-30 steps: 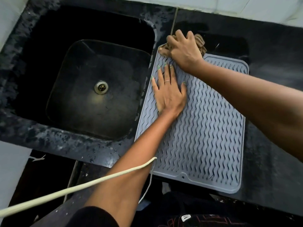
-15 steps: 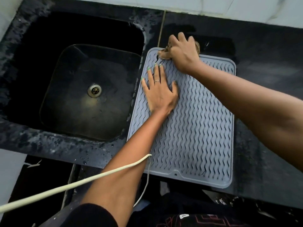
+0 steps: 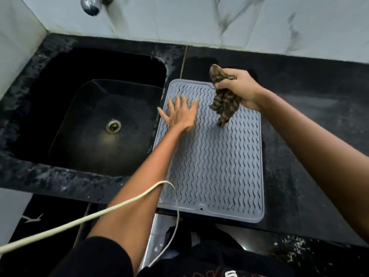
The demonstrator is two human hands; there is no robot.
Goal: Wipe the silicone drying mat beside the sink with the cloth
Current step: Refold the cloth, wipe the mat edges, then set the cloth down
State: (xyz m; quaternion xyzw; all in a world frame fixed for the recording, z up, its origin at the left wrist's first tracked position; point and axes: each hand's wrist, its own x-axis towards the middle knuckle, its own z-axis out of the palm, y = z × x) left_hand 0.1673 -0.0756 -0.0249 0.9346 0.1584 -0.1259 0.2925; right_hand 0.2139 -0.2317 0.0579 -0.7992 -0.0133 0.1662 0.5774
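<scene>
Nearby, sink (image 3: 95,124) beside mat (image 3: 215,166)

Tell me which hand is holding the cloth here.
The right hand: it grips the bunched striped cloth above the mat. The left hand lies open and empty.

Left hand (image 3: 180,114) spread flat, fingers splayed; right hand (image 3: 239,89) raised, its grip clenched closed

Home kitchen: black sink (image 3: 95,124) w/ tap (image 3: 90,4), stone counter (image 3: 311,136), tiled wall (image 3: 199,19)
</scene>
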